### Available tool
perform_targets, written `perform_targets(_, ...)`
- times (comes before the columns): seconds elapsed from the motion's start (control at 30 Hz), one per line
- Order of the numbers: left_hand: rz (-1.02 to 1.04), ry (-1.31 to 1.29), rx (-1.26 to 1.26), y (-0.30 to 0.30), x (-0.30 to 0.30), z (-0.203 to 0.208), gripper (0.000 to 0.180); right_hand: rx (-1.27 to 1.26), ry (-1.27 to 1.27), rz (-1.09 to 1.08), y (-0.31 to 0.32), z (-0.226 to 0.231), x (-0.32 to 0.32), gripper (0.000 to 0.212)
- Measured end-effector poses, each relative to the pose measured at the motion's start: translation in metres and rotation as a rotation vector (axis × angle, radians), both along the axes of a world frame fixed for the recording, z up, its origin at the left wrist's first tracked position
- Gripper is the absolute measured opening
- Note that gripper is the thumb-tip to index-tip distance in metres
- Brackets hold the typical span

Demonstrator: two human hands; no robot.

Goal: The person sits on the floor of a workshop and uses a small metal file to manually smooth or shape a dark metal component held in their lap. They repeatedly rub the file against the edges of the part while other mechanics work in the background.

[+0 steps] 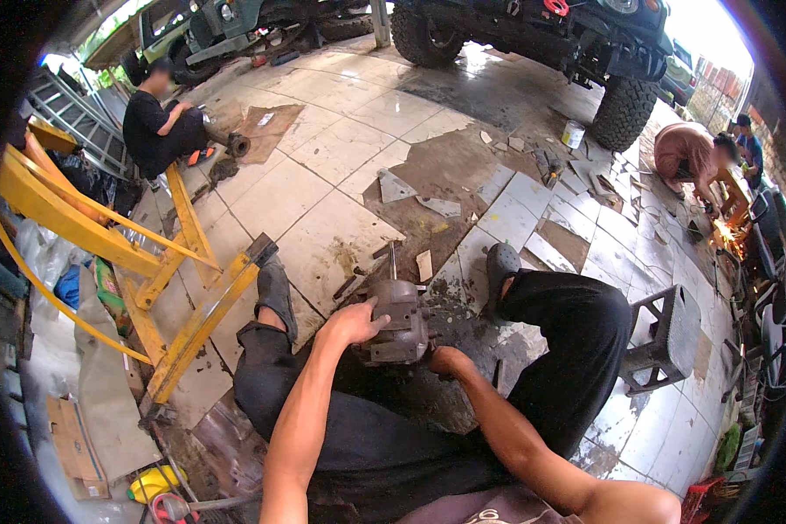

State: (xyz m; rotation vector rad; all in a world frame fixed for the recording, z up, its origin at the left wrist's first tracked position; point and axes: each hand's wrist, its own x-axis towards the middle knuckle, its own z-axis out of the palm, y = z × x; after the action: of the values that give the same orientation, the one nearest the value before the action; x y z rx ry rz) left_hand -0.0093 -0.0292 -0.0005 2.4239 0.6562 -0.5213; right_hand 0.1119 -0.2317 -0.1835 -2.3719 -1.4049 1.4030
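A person sits low over a tiled floor (314, 236), legs in black trousers spread to either side of a grey metal housing (399, 327). The housing rests between the dark shoes, on a darkened patch of floor, with a thin metal shaft (393, 260) standing up from its far side.

The left hand (354, 321) lies on the upper left part of the housing, its fingers loosely bent across the surface; whether they grip or only rest there cannot be told. The right hand (445, 360) is at the lower right edge of the housing with its fingers curled in; what, if anything, they close around is hidden.

A small pale chip (424, 265) lies just beyond the housing, to the right of the shaft. To the left stands a yellow metal frame (196, 336); to the right, beside the bent right knee, is a dark plastic stool (668, 336).

Farther off, broken tiles (515, 214) lie around bare patches of floor. A co-worker in black (162, 127) sits at the far left near a sheet of cardboard (266, 135). At the far right another co-worker (694, 157) bends over bright sparks (727, 234).
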Motion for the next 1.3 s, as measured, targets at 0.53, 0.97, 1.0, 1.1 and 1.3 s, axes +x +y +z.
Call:
perform_targets(0.53,-0.077,-0.034,-0.004,-0.010,0.029,-0.001,0.072,0.088,-0.282,0.137,-0.024,-0.146,0.031,0.027)
perform_targets(0.97,-0.033,-0.030,0.046,0.004,0.003,-0.014,0.071,-0.035,-0.051,0.086,0.004,-0.062,0.014,0.027)
perform_targets(1.0,-0.028,-0.033,0.053,0.004,0.000,-0.016,0.071,-0.107,0.007,0.111,0.006,-0.056,0.012,0.028)
perform_targets(1.1,-0.074,-0.033,0.035,-0.005,0.025,-0.005,0.071,-0.009,-0.128,-0.051,-0.021,-0.106,0.022,0.027)
perform_targets(1.3,-0.053,-0.035,0.008,-0.002,0.020,-0.007,0.071,0.068,-0.142,0.072,-0.012,-0.089,0.027,0.030)
